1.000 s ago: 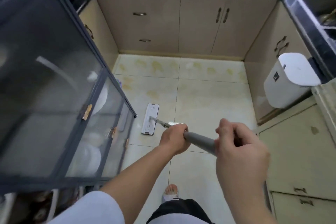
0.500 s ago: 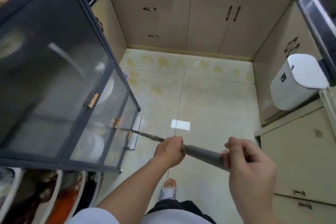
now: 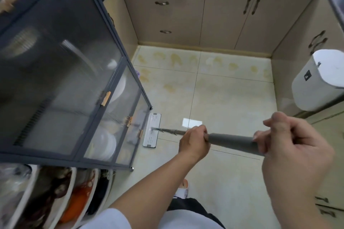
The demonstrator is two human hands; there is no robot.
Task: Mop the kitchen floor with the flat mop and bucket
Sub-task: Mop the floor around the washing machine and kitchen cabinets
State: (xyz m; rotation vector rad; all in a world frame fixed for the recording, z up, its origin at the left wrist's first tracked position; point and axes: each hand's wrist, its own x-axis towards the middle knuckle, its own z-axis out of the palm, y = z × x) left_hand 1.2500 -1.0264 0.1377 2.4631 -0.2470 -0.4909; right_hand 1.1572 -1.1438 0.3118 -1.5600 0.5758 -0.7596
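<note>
The flat mop's white head (image 3: 152, 129) lies flat on the tiled floor (image 3: 229, 96), right beside the foot of the dark glass cabinet (image 3: 61, 72). Its metal pole runs right into a grey foam handle (image 3: 232, 141). My left hand (image 3: 194, 142) grips the pole where the grey handle begins. My right hand (image 3: 294, 154) grips the handle's upper end, close to the camera. No bucket is in view. Yellowish stains mark the floor tiles near the back cabinets.
Beige base cabinets (image 3: 202, 15) close the floor at the back and right. A white bin (image 3: 320, 82) hangs on the right cabinet. Bowls and plates fill a rack (image 3: 46, 195) at lower left. My foot in a white slipper (image 3: 183, 189) stands behind the mop.
The mop head slid back toward the glass cabinet and half under it, then came out again and now lies just in front of the cabinet foot. Both hands kept their grip.
</note>
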